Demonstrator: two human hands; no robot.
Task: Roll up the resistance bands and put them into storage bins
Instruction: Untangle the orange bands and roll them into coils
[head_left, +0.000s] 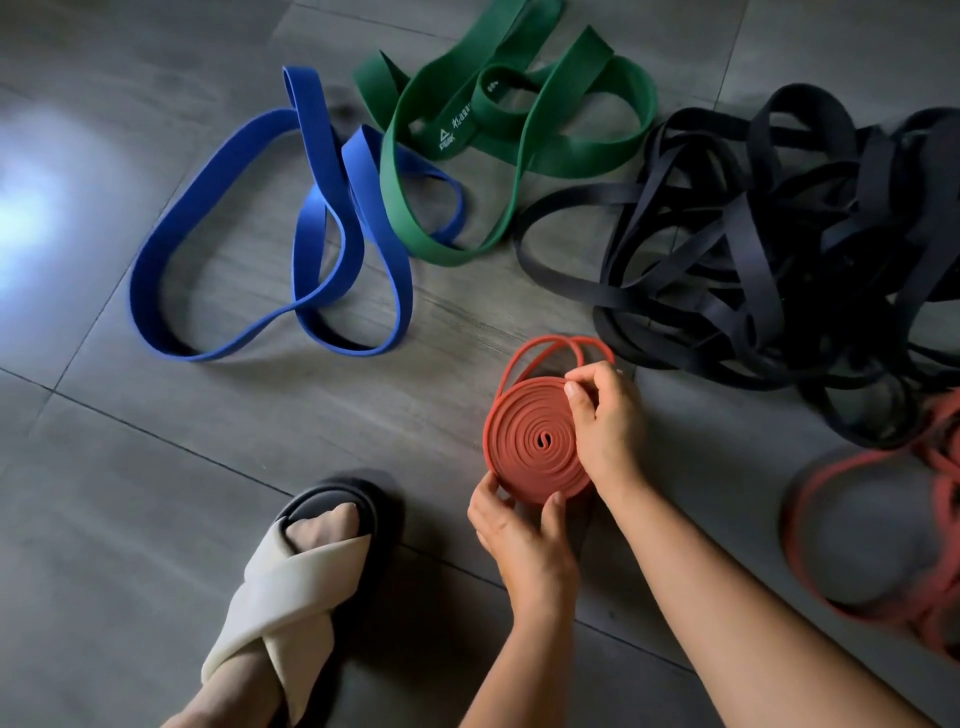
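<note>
Orange-red rubber resistance band (535, 441), wound into flat spiral coil, sits betw both hands over grey tiled floor (156, 493); loose tail loops at far edge. L hand (519, 540) pinches coil's near rim. R hand (605, 421) curls on right rim, fingertips on outer wrap. Beyond: wide blue rubber band (332, 223), wide green band (493, 135), tangled black bands pile (779, 249). Loose orange-red bands (883, 519) at right. Cream cross-strap sandal (296, 587) at left.
</note>
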